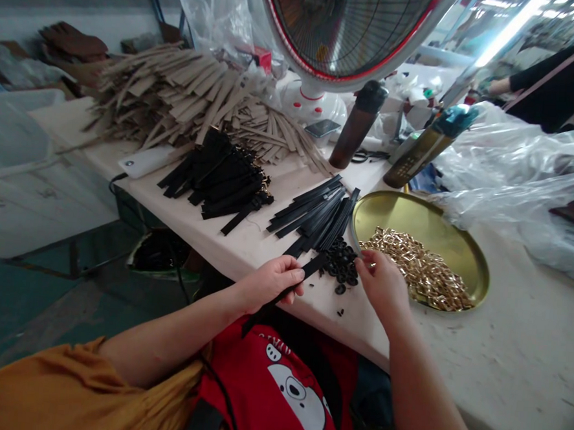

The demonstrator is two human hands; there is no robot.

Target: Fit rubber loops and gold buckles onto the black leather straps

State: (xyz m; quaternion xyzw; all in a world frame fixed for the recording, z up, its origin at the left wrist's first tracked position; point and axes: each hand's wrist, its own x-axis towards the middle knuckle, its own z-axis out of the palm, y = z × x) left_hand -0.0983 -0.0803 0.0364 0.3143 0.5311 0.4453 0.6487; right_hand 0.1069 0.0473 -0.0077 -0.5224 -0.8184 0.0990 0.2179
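Note:
My left hand (278,280) is closed around a black strap (314,265), one end pointing toward the table and the other hanging over my lap. My right hand (384,282) is at the near left rim of a gold tray (413,213), thumb and fingers pinched together; what is between them is too small to make out. Small gold metal fittings (420,268) are heaped in the tray. Between my hands lies a pile of small black round pieces (340,260). Just behind that, flat black strips (323,211) are fanned out on the table.
Farther left lie a stack of black straps with gold fittings (221,175), a white device (144,161) and a heap of beige strips (177,95). A fan (351,31), a dark bottle (358,128) and a yellowish bottle (420,148) stand behind. Clear plastic (526,191) covers the right side.

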